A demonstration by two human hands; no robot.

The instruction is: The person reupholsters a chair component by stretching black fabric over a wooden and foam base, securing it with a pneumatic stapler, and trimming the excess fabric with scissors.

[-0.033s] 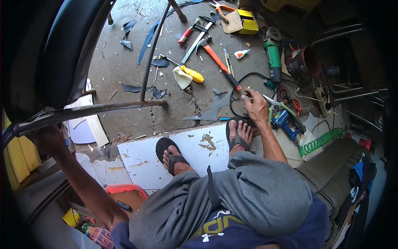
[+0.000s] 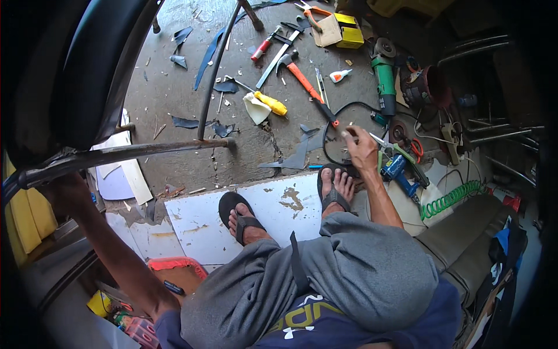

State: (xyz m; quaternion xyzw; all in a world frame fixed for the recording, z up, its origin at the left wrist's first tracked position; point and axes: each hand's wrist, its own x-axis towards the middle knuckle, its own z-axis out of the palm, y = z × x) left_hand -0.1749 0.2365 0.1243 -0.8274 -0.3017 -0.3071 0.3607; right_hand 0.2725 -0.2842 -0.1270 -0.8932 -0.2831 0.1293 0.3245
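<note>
A chair with a black padded part (image 2: 87, 75) and worn metal tube legs (image 2: 139, 149) stands at the left. My left hand (image 2: 67, 195) is up against its lower tube, in shadow; the fingers are hidden behind the frame. Over the floor near my right foot hovers my right hand (image 2: 361, 148), fingers loosely bent and apart, with nothing visible in it. Closest to it are the end of an orange-and-black claw hammer (image 2: 305, 84), a black cord (image 2: 326, 145) and a blue air tool (image 2: 401, 173).
Beyond lie a yellow-handled screwdriver (image 2: 270, 103), a bar clamp (image 2: 278, 55), a glue bottle (image 2: 340, 75), pliers (image 2: 311, 14) and a green angle grinder (image 2: 383, 78). Red-handled scissors (image 2: 416, 150) and a coiled green hose (image 2: 450, 199) are at right. Dark scraps (image 2: 302, 151) litter the floor.
</note>
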